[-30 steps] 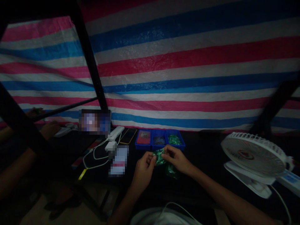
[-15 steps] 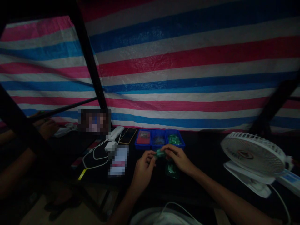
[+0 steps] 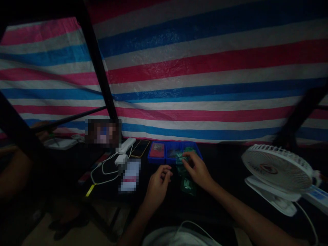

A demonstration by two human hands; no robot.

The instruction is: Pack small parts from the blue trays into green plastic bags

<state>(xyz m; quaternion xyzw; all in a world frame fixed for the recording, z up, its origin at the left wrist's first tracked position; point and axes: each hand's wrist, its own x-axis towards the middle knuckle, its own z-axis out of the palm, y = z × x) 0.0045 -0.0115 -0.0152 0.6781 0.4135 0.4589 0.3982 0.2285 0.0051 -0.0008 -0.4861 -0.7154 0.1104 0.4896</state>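
My right hand [image 3: 196, 167] pinches a small green plastic bag [image 3: 180, 160] between thumb and fingers, just in front of the blue trays. To the left, my left hand [image 3: 160, 181] is closed over the black table, fingertips drawn to the thumb; whether anything tiny is between them I cannot make out. Another green plastic bag [image 3: 189, 186] with pale contents lies below my right hand. The right blue tray [image 3: 199, 155] contains more green bags, partly covered by my hand. Dark, unclear pieces are in the middle tray [image 3: 167, 160]. The left tray [image 3: 156, 160] holds something pinkish-red with small pale pieces on it.
Left of the trays lie a phone [image 3: 140, 149], a white power strip [image 3: 127, 145] with cables, and a blurred-out phone-shaped item [image 3: 130, 176]. A white clip fan [image 3: 276, 171] stands right. A black metal post [image 3: 98, 65] rises left; beyond it another person's arm [image 3: 12, 171] shows.
The green bag has left my left fingers; my right hand has carried it slightly up and right, towards the trays. My left hand stays nearly still. The other person's arm has shifted.
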